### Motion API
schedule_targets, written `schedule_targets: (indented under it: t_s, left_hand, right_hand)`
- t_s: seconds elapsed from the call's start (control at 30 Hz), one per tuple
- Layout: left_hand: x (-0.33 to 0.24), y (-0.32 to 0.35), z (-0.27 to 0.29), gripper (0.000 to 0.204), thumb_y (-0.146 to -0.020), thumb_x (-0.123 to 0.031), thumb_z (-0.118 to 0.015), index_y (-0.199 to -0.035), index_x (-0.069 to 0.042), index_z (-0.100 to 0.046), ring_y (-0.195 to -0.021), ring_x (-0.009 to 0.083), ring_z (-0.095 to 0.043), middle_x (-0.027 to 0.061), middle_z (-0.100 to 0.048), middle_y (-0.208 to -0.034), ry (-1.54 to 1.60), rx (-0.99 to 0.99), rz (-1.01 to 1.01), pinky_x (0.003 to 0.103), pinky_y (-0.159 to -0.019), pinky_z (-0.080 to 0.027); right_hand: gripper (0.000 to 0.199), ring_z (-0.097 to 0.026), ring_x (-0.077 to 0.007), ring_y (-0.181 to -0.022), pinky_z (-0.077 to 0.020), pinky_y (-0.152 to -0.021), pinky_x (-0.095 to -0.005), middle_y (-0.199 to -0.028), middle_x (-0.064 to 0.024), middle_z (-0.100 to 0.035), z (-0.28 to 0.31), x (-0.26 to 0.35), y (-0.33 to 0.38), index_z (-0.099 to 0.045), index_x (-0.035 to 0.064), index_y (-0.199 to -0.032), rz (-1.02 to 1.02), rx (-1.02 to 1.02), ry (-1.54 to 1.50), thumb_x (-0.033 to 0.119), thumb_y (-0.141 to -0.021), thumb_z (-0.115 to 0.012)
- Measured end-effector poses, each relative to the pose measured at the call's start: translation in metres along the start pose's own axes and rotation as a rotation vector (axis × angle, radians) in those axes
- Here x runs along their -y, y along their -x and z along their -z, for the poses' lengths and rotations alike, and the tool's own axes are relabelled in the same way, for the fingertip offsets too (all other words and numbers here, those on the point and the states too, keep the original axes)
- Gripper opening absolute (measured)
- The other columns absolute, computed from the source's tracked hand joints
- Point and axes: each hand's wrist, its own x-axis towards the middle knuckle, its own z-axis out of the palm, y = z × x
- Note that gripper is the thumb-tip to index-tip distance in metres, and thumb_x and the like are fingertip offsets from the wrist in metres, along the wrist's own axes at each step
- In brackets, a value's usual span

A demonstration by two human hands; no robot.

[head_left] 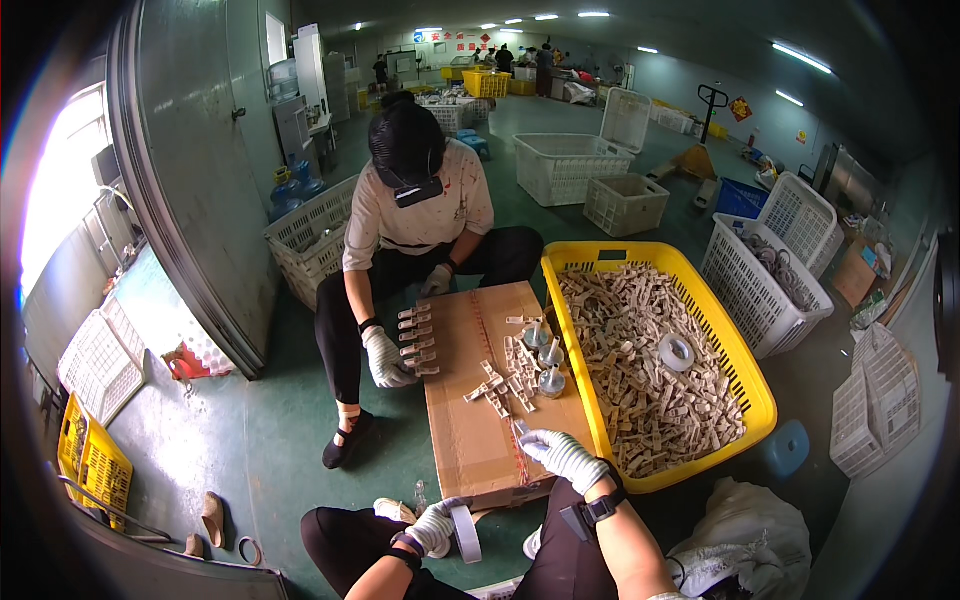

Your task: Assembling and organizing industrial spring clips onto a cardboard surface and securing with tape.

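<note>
My left hand (436, 524), in a white knit glove, holds a roll of white tape (465, 534) beside the near corner of a flat cardboard box (470, 440). My right hand (563, 456), also gloved, rests on the box's near edge, fingers curled by a small piece there; whether it grips anything is unclear. Loose beige plastic parts (505, 377) and small round spools (548, 367) lie on the box top. Across the box sits a person whose gloved hand (386, 360) is by a row of lined-up parts (417, 340).
A yellow crate (740, 350) full of beige parts, with a tape roll (677, 352) on top, stands right of the box. White crates (770, 290) stand behind and to the right, a white bag (745, 540) lies at lower right. A grey metal door (190, 170) stands left.
</note>
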Motion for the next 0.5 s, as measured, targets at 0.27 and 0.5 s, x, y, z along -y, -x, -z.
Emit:
schedule_targets:
  t_s: [0.27,0.5]
  left_hand:
    - [0.005,-0.018,0.036,0.043,-0.084,0.016,-0.049,-0.114,-0.010,-0.064,-0.084,0.0116,-0.062,-0.0004,-0.063,-0.099,-0.301,0.147,-0.207,0.024,-0.074,-0.050]
    - [0.008,-0.026,0.046,0.056,-0.076,0.025,-0.050,-0.118,-0.011,-0.062,-0.086,0.0109,-0.061,-0.0004,-0.063,-0.099,-0.441,0.145,-0.264,0.024,-0.074,-0.050]
  right_hand:
    - [0.019,-0.062,-0.0119,-0.092,-0.0507,-0.083,-0.0249,-0.101,-0.0069,-0.068,-0.001,0.003,-0.002,-0.063,-0.0003,-0.108,0.012,0.017,0.030,0.008,-0.091,-0.061]
    - [0.019,-0.062,-0.0116,-0.092,-0.0506,-0.083,-0.0248,-0.101,-0.0067,-0.068,-0.001,0.005,0.000,-0.062,-0.0002,-0.108,-0.004,0.014,-0.003,0.008,-0.091,-0.061]
